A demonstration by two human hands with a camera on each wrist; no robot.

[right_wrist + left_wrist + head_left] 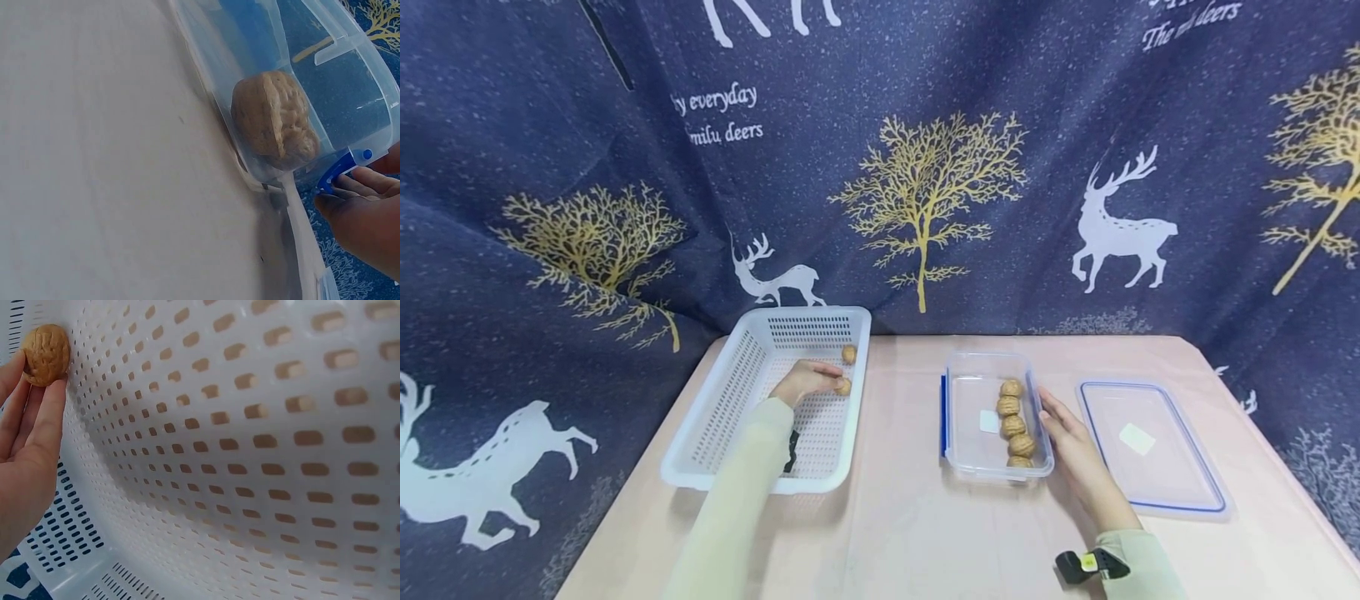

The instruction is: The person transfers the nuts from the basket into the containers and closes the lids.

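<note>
My left hand [808, 382] reaches into the white perforated basket [700, 433] and pinches a walnut [47, 355] between thumb and fingers, close to the basket's side wall. Another walnut [849, 354] lies farther back along that same wall. On the right, several walnuts [1012, 425] stand in a row inside a clear plastic container [968, 450]. My right hand [1075, 446] rests against the container's right side with extended fingers. Seen from the right wrist, those fingers lie beside a blue clip [344, 172] on the container.
To the right of the container, a clear lid [1180, 475] with a blue seal lies flat on the pink tablecloth [902, 500]. A dark blue curtain [880, 83] printed with deer and trees hangs behind the table.
</note>
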